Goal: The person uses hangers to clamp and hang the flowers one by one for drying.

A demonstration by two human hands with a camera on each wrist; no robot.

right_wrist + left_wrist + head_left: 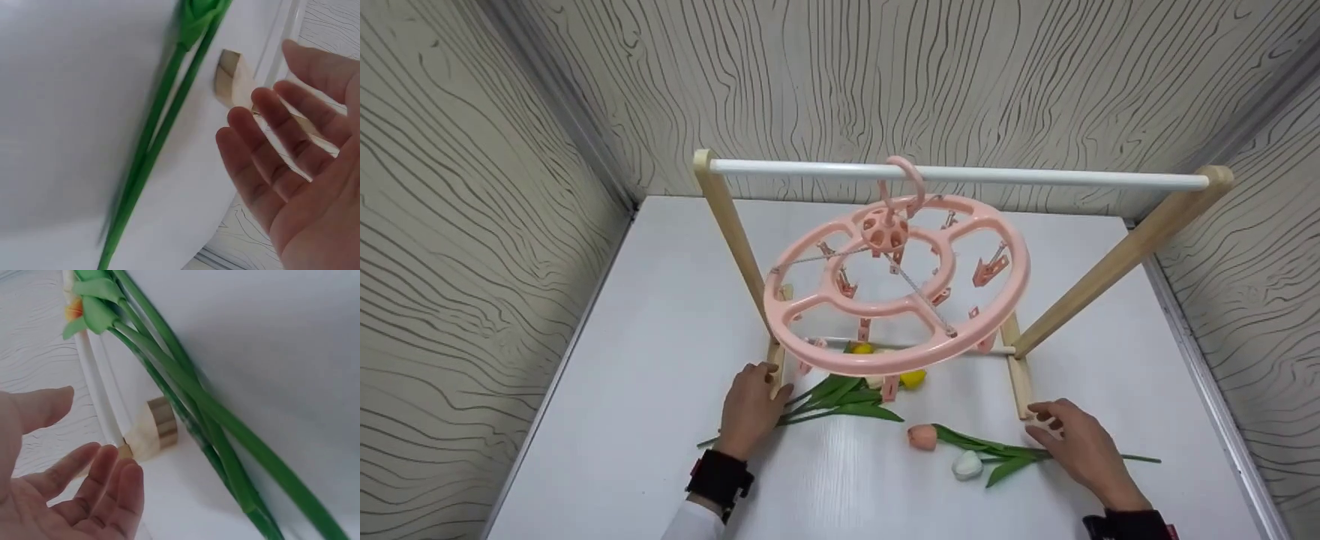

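Both hands sat low on the white desk (645, 390), each at one foot of the wooden drying stand (733, 225) from whose white rail (960, 175) a round pink peg hanger (896, 289) hung in the middle of the frame. The left hand (750, 411) lay at lower centre-left with its fingers (107, 481) straight and spread, holding nothing, beside the left foot (154, 430) of the stand and over the green stems of a yellow-flowered bunch (840, 394) that ran under the hanger. The right hand (1076, 448) lay at lower right, likewise open, its fingers (264, 152) relaxed and just short of the right foot (232, 84), with the stem of the pink tulip (922, 436) passing beneath it; a white tulip (966, 465) lay just below that one. Judging from this, the step in hand looked like steadying or settling the stand at its two feet, with the flowers not yet picked up and no peg yet bearing anything. A next move would seem to call for one hand to close on a stem near its middle, lift it clear of the other stems, and bring it up to a peg on the ring without knocking the hanger askew.
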